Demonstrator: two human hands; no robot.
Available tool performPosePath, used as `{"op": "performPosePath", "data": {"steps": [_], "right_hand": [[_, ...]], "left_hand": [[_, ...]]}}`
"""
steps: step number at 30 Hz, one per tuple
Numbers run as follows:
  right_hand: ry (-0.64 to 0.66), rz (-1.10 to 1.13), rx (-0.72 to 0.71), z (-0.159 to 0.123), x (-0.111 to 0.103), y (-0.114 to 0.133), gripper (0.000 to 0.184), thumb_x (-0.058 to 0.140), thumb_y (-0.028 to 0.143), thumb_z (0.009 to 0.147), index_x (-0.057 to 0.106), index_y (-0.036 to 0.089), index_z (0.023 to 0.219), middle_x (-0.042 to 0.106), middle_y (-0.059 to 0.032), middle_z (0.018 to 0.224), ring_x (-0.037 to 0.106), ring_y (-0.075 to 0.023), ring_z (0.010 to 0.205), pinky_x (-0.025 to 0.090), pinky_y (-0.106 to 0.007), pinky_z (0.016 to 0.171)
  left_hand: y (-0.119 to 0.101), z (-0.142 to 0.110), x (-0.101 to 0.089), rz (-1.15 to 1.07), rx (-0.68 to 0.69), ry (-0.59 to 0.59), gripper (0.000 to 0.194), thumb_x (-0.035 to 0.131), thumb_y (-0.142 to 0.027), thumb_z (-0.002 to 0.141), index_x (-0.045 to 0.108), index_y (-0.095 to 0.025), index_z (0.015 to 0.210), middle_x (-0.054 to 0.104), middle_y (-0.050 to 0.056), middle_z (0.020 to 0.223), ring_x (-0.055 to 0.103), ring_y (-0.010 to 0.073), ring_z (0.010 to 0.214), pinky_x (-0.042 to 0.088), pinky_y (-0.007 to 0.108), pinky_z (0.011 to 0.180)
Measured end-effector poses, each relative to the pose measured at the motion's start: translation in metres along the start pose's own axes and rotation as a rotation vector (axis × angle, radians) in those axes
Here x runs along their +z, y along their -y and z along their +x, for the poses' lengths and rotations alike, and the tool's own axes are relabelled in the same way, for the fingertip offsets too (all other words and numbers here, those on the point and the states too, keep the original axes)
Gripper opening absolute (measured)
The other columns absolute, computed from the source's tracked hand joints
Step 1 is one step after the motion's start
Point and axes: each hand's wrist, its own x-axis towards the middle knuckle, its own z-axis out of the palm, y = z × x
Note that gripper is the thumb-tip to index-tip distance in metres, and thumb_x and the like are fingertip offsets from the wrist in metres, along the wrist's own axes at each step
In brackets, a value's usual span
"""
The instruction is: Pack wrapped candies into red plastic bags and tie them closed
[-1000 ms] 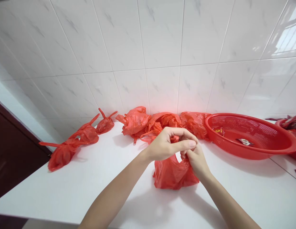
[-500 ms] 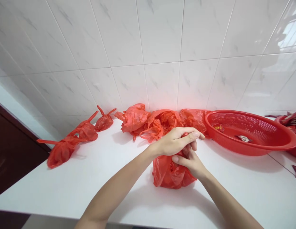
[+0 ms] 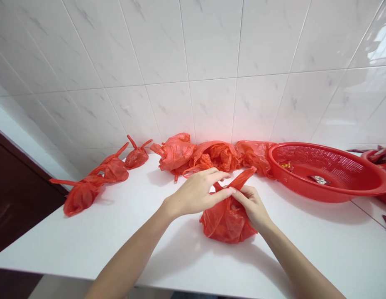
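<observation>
Red plastic bag [image 3: 228, 220] beneath both hands, right hand [image 3: 252, 207] pinching its handle [image 3: 243, 177], left hand [image 3: 194, 195] loosely open beside it.

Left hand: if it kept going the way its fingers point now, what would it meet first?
Probably the raised handle of the red plastic bag, just past the left hand's fingertips, beside the right hand; depth is unclear from here.

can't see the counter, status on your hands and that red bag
Right hand pinching red plastic bag by its handle. Left hand open, fingertips at the same handle. Red mesh basket off to the right.
</observation>
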Motion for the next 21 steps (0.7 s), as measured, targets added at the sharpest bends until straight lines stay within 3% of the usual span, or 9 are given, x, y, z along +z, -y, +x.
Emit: {"op": "performPosePath", "data": {"steps": [4,7,9,13,17,21], "right_hand": [[-0.026,0.031,0.076,0.0,0.004,0.003,0.044,0.075,0.057,0.079,0.065,0.017,0.063,0.05,0.0021,0.057,0.042,-0.011,0.053,0.042,-0.025,0.052],[-0.018,0.039,0.092,-0.001,0.007,0.003,0.038,0.077,0.056,0.077,0.07,0.018,0.073,0.057,0.0009,0.063,0.046,-0.0117,0.055,0.044,-0.025,0.052],[0.006,0.063,0.094,-0.001,0.007,0.003,0.035,0.079,0.054,0.076,0.072,0.02,0.079,0.059,0.0014,0.063,0.048,-0.0117,0.053,0.042,-0.024,0.049],[0.015,0.105,0.098,-0.001,0.006,0.003,0.034,0.08,0.052,0.073,0.075,0.021,0.087,0.061,0.0019,0.06,0.047,-0.012,0.047,0.042,-0.026,0.049],[-0.05,0.141,0.108,0.0,0.004,0.005,0.031,0.081,0.045,0.072,0.079,0.021,0.091,0.072,-0.0033,0.077,0.062,-0.0179,0.068,0.051,-0.029,0.066],[-0.046,0.125,0.084,0.001,0.004,0.006,0.025,0.079,0.041,0.073,0.08,0.021,0.088,0.072,-0.004,0.078,0.063,-0.0189,0.074,0.052,-0.03,0.072]], "left_hand": [[0.006,-0.012,0.004,-0.108,0.003,-0.201,0.016,0.066,-0.024,0.089,0.073,-0.019,0.104,0.072,0.005,0.091,0.069,0.0179,0.082,0.056,0.031,0.074],[0.002,-0.019,0.015,-0.155,0.143,-0.359,0.019,0.064,-0.014,0.088,0.072,-0.019,0.104,0.072,0.006,0.094,0.068,0.0167,0.083,0.057,0.031,0.077],[-0.001,-0.023,0.023,-0.14,0.254,-0.4,0.022,0.061,-0.01,0.089,0.071,-0.02,0.106,0.071,0.006,0.097,0.068,0.0163,0.085,0.058,0.031,0.078],[-0.003,-0.028,0.039,-0.112,0.407,-0.34,0.027,0.055,-0.008,0.091,0.069,-0.02,0.111,0.07,0.009,0.103,0.068,0.0169,0.091,0.06,0.029,0.078],[-0.003,-0.033,0.049,0.015,0.453,-0.266,0.018,0.054,-0.013,0.094,0.068,-0.017,0.103,0.071,0.01,0.099,0.068,0.0164,0.084,0.058,0.027,0.074],[0.0,-0.036,0.052,0.078,0.483,-0.268,0.018,0.05,-0.011,0.096,0.067,-0.015,0.101,0.072,0.01,0.099,0.068,0.0159,0.081,0.057,0.026,0.07]]}}
